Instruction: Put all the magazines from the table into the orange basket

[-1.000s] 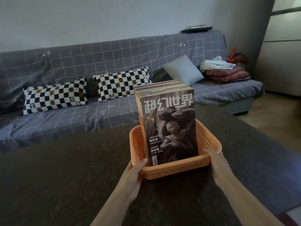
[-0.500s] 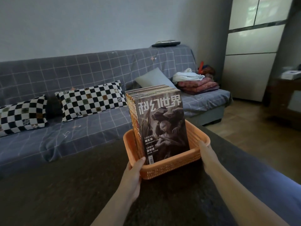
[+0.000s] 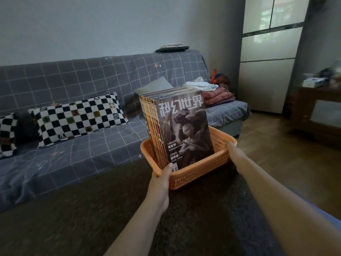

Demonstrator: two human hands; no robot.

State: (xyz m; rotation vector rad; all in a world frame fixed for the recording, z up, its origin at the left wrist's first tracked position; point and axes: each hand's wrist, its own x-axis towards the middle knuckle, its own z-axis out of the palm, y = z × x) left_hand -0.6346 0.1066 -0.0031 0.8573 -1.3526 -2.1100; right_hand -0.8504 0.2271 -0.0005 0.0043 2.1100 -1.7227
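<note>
Since a second ago the view has swung right while both hands stay on the orange perforated plastic basket (image 3: 201,174) on the dark speckled bench (image 3: 92,209). Left hand (image 3: 160,183) grips its near-left corner, thumb over the rim; right hand (image 3: 235,154) holds the right rim. Upright stack of glossy magazines (image 3: 177,126) fills it; none visible outside, so the task looks finished

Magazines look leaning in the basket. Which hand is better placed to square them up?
Left. The left hand grips the orange basket rim, thumb by the front magazine; the right hand holds the far side rim.
</note>
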